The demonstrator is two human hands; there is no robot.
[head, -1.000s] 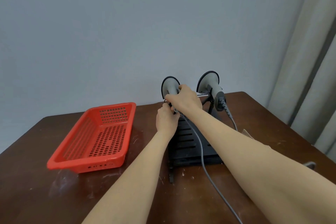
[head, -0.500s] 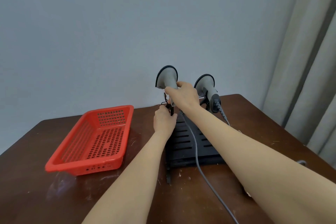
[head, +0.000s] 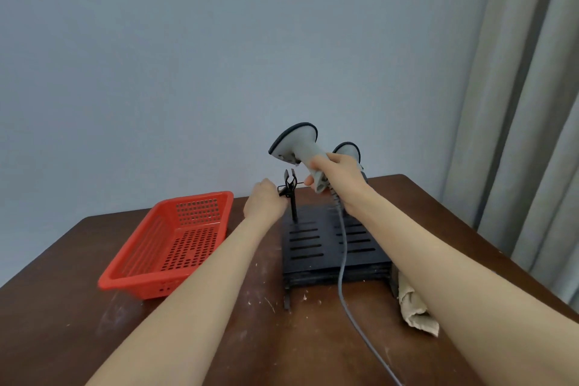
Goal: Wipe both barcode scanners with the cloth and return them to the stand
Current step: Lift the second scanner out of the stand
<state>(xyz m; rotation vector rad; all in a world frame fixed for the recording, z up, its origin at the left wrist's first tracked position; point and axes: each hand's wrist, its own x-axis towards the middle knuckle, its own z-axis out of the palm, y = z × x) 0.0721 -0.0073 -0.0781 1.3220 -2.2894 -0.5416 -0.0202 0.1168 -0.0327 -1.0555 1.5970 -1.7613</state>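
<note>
My right hand (head: 340, 178) grips the handle of a grey barcode scanner (head: 296, 142) and holds it in the air above the black slotted stand (head: 332, 247). Its grey cable (head: 343, 263) trails down over the stand toward me. My left hand (head: 264, 202) pinches the black clip (head: 289, 186) on top of the stand's left post, and the clip's jaws hold nothing. The second grey scanner (head: 347, 150) sits behind my right hand, mostly hidden. A crumpled beige cloth (head: 415, 310) lies on the table right of the stand, partly under my right forearm.
An empty red perforated plastic basket (head: 170, 244) stands on the dark wooden table (head: 62, 307) left of the stand. A plain wall is behind, and grey curtains (head: 529, 135) hang at the right. The table's right edge is close to the cloth.
My right hand has lifted the left scanner up and out of its clip, toward the right. My left hand stayed on the clip. The view tilted, and the cloth came into sight.
</note>
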